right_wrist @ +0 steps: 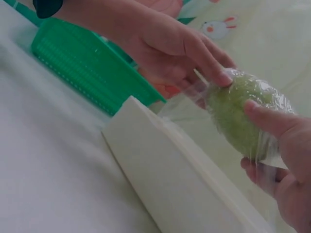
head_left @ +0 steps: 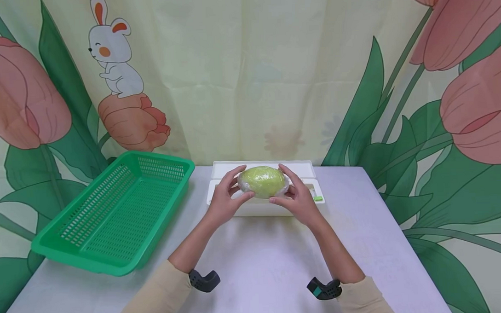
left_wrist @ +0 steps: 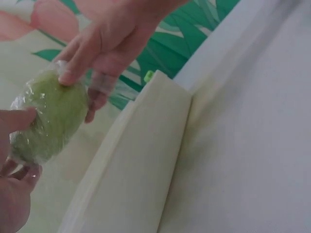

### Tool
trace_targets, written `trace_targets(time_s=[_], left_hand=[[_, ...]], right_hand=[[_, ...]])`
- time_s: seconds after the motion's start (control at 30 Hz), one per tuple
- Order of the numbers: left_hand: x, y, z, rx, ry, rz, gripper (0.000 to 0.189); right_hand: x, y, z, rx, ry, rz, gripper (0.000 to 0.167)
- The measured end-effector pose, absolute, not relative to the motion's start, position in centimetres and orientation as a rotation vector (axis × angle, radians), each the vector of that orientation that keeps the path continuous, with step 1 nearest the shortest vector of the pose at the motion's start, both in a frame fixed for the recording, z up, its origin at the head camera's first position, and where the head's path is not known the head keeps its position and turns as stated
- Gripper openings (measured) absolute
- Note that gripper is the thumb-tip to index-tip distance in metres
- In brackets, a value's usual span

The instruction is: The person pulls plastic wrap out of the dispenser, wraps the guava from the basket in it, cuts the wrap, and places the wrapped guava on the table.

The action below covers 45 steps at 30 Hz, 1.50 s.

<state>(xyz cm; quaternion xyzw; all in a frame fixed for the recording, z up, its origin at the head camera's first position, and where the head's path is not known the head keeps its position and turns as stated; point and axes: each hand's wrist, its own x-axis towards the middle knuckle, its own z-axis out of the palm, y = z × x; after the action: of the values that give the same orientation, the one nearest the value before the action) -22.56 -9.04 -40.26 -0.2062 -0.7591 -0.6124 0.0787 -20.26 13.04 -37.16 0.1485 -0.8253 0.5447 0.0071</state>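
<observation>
A pale green oval fruit [head_left: 263,181] wrapped in clear cling film is held up in front of a white box. My left hand [head_left: 225,202] grips its left end, thumb at the front and fingers behind. The right end is gripped the same way by my right hand [head_left: 303,203]. In the left wrist view the film looks shiny and wrinkled over the fruit [left_wrist: 51,114]. Loose film trails off the fruit toward the box in the right wrist view. The white box [head_left: 262,210], its lid [head_left: 263,164] raised at the back, stands behind and below the hands.
A green slotted plastic basket [head_left: 130,266] stands on the left of the table. A small bright green piece [head_left: 318,198] sits at the box's right end. White cloth covers the table [head_left: 262,266]; a printed curtain [head_left: 248,83] hangs behind it.
</observation>
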Motion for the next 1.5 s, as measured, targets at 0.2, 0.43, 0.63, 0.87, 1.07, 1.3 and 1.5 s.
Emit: trace_targets(time_s=[0.2,0.43,0.63,0.87,1.07,1.3,1.5], left_hand=[[-22.7,-9.1,-40.6,-0.568,-2.310,-1.868,0.068],[-22.6,-9.1,-40.5,-0.543,-2.302,-1.951,0.069],[-22.5,-9.2,-40.5,-0.507,-2.322,-1.962,0.068],[-22.5,-9.3,-40.4,-0.502,-2.300,-1.954,0.067],[-22.7,-9.3,-39.9,-0.493,-2.265,-1.975,0.065],[-22.8,-9.2,-39.4,-0.504,-2.245,-1.985,0.065],[-22.8,-9.1,-38.8,-0.508,-2.247,-1.959,0.063]], right_hand=[[-21.0,13.1,-38.5,0.480,-2.551,1.661,0.084],[-22.3,13.4,-40.1,0.463,-2.510,1.623,0.082],[-21.7,13.1,-38.9,0.469,-2.489,1.763,0.087],[-21.1,12.6,-37.4,0.405,-2.429,1.882,0.089],[-22.4,13.0,-38.9,0.434,-2.396,1.851,0.086],[-22.7,13.2,-39.0,0.517,-2.372,1.761,0.076],[-22.5,13.3,-38.3,0.511,-2.360,1.740,0.076]])
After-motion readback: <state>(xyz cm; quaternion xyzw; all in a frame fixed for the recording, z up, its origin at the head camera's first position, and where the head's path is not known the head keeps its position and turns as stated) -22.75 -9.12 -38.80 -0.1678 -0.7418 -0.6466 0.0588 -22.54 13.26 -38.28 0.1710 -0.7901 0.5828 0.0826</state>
